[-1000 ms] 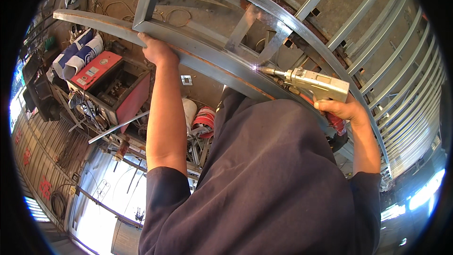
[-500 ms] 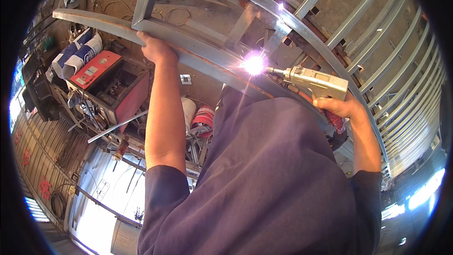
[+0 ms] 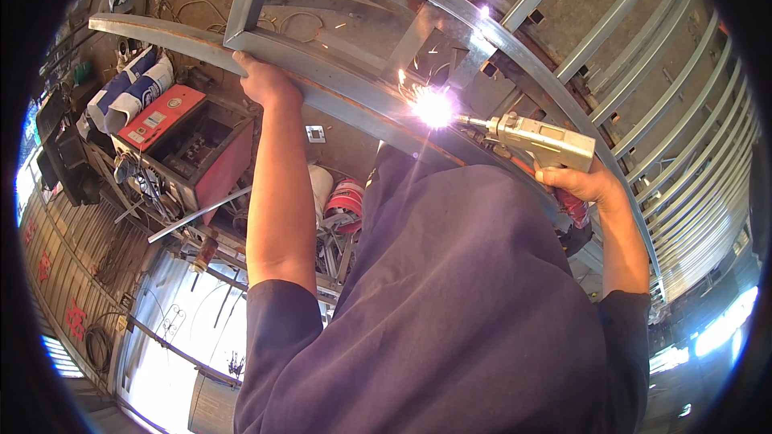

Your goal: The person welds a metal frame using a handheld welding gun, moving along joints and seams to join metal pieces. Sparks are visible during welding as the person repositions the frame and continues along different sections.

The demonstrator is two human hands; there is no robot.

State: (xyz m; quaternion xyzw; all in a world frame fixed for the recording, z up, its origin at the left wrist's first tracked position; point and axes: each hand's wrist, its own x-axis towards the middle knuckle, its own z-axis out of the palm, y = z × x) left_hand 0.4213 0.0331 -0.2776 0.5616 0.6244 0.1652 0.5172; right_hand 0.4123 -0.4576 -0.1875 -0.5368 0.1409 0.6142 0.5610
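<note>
My right hand is wrapped round the grip of a pale metal welding gun, whose nozzle points left. A bright arc glows at its tip, on the near bar of the grey steel frame; the glare hides the joint itself. Sparks spray up and to the left from it. My left hand holds the near bar at the frame's left corner, its thumb on the top edge and the other fingers mostly hidden. Beside this bar runs a second long steel bar, extending to the left.
At the left stands a red and black machine with an open side, with white and blue sacks behind it. A red bucket-like thing and metal offcuts lie below. Parallel steel bars fan out at the right.
The arc's glow has shifted slightly to the right along the bar, and more sparks fly off it. The welding gun has moved very slightly; my left hand stays in place.
</note>
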